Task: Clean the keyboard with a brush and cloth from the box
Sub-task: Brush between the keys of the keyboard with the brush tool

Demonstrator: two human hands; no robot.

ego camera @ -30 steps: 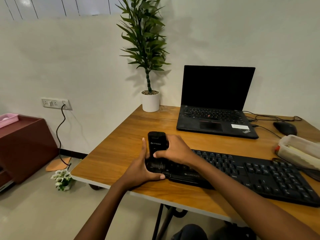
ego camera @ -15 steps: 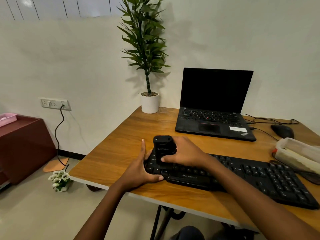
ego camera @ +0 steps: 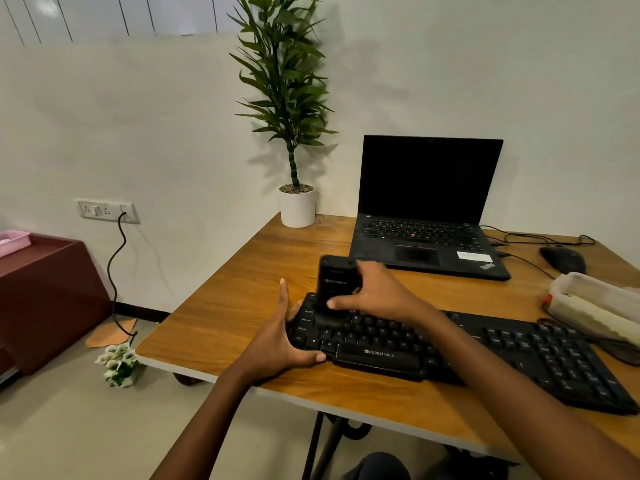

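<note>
A black keyboard (ego camera: 485, 355) lies across the near part of the wooden desk (ego camera: 242, 306). My right hand (ego camera: 377, 292) grips a black block-shaped brush (ego camera: 334, 285) that stands upright, its lower end pressed on the keys at the keyboard's top left. My left hand (ego camera: 277, 344) clasps the keyboard's left end, thumb on its front edge and fingers along the side. A clear plastic box (ego camera: 599, 306) with a pale cloth inside sits at the right edge of the desk, behind the keyboard's number pad.
An open black laptop (ego camera: 426, 209) stands behind the keyboard, a black mouse (ego camera: 562, 259) and cables to its right. A potted plant (ego camera: 294, 181) occupies the desk's back left corner. A dark red cabinet (ego camera: 45, 299) stands on the floor at left.
My right hand has slid the brush away from the keyboard's left front corner toward its top rows and tipped it more upright. My left hand has kept its hold on the keyboard's end.
</note>
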